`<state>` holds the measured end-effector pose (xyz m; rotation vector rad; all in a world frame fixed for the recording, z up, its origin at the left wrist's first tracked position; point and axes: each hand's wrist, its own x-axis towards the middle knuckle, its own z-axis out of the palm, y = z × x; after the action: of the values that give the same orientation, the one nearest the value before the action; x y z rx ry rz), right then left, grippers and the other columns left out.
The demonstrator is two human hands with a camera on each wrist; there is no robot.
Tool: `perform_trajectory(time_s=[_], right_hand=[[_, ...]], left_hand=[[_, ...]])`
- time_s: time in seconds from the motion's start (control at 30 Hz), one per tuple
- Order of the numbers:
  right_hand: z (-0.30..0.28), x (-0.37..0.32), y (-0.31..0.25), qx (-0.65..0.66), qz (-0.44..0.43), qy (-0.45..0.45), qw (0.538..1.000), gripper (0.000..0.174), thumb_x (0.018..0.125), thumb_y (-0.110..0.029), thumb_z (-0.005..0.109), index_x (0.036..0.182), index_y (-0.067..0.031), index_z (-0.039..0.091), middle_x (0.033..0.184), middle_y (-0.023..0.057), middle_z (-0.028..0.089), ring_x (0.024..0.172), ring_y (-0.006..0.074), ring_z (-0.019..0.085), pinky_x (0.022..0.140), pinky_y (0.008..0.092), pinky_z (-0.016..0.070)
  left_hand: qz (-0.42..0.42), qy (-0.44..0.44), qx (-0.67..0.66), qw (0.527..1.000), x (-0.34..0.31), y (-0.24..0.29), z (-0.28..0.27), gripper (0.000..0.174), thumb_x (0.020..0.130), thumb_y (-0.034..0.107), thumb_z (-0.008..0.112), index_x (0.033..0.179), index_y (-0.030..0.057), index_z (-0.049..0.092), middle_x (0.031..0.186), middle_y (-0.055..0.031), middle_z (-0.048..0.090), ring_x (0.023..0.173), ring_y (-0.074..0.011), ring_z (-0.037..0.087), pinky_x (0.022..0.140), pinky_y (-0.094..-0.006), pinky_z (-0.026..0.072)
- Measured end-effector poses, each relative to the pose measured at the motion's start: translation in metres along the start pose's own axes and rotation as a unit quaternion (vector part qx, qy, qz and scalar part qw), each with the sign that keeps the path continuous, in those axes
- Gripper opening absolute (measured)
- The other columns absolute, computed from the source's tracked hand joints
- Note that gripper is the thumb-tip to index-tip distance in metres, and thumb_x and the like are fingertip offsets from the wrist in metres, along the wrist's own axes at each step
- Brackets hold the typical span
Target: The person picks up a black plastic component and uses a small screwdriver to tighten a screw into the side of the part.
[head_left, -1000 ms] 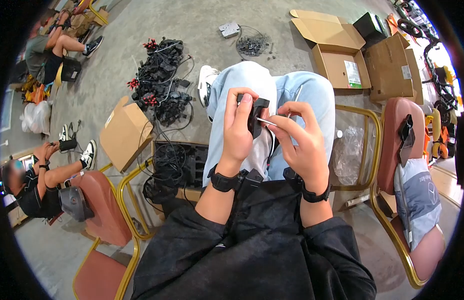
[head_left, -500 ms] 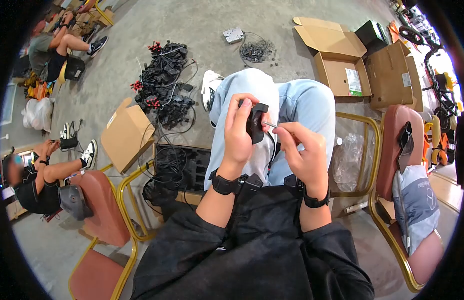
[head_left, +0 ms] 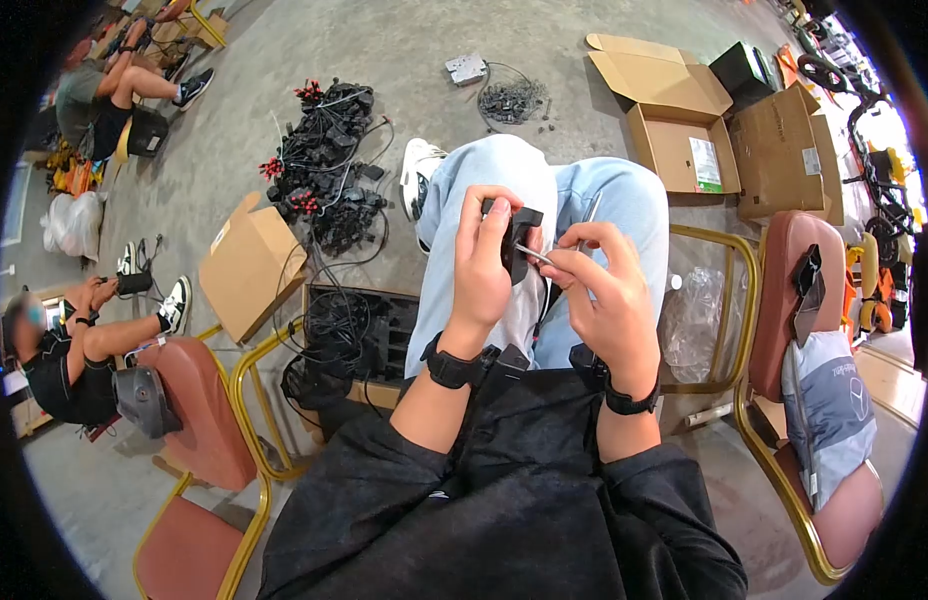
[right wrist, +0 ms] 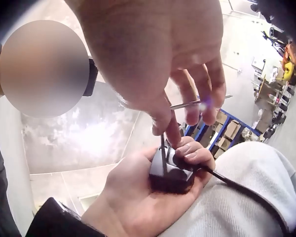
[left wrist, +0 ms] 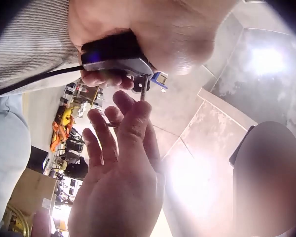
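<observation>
In the head view the left hand (head_left: 478,275) grips a small black block (head_left: 521,235) with its fingers curled round it. The right hand (head_left: 612,305) pinches a thin metal tool (head_left: 536,256) between thumb and forefinger, its tip at the block's near side. The left wrist view shows the tool (left wrist: 144,89) touching the end of the block (left wrist: 116,54), from which a black cable (left wrist: 37,81) runs. In the right wrist view the block (right wrist: 170,173) lies in the left palm; another thin metal length (right wrist: 190,104) passes among the right fingers.
The hands are above the wearer's knees (head_left: 499,165). Black parts and cables (head_left: 334,180) lie on the floor (head_left: 404,50) ahead-left, near a cardboard flap (head_left: 246,275). An open carton (head_left: 679,140) stands ahead-right. Chairs (head_left: 199,410) flank both sides; two people sit at left.
Since half a second ago the right hand has moved slightly left and up, bringing the tool's tip back against the block. The left hand still grips the block, now turned slightly.
</observation>
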<state>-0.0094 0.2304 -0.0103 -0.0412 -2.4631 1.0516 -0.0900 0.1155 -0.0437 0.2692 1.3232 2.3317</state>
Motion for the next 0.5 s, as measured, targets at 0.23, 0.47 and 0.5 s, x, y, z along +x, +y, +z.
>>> perform_trajectory(time_s=[0.23,0.47,0.5], right_hand=[[-0.0025,0.0006,-0.0012,-0.055,-0.01,0.002,0.998,0.019,0.067,-0.006,0.072,0.084,-0.0077,0.064,0.095,0.0058,0.058,0.085,0.0269,0.054,0.074,0.0346,0.0437],[-0.0095,-0.0011,-0.0022,0.048,0.096,-0.085,0.991,0.007,0.08,-0.01,0.065,0.084,-0.0041,0.062,0.076,0.0066,0.057,0.065,0.0221,0.055,0.059,0.0307,0.0434],[-0.0095,-0.0014,-0.0044,0.103,0.152,-0.101,0.978,0.008,0.083,-0.01,0.063,0.084,-0.0028,0.062,0.072,0.0071,0.055,0.06,0.0208,0.054,0.055,0.0293,0.0426]], left_hand=[[0.018,0.013,0.037,0.999,0.0,0.0027,0.0038,0.015,0.097,0.017,0.035,0.096,0.0041,0.042,0.067,-0.0076,0.049,0.06,-0.0133,0.048,0.058,-0.0266,0.041],[0.011,0.001,-0.021,1.0,0.0011,0.0084,0.0048,0.012,0.093,0.014,0.046,0.093,0.0026,0.051,0.073,-0.0065,0.054,0.065,-0.0126,0.055,0.06,-0.0237,0.0444],[0.004,0.006,-0.023,1.0,0.0013,0.0095,0.0053,0.014,0.093,0.015,0.047,0.095,0.0029,0.052,0.074,-0.0068,0.055,0.066,-0.0121,0.055,0.061,-0.0237,0.0455]])
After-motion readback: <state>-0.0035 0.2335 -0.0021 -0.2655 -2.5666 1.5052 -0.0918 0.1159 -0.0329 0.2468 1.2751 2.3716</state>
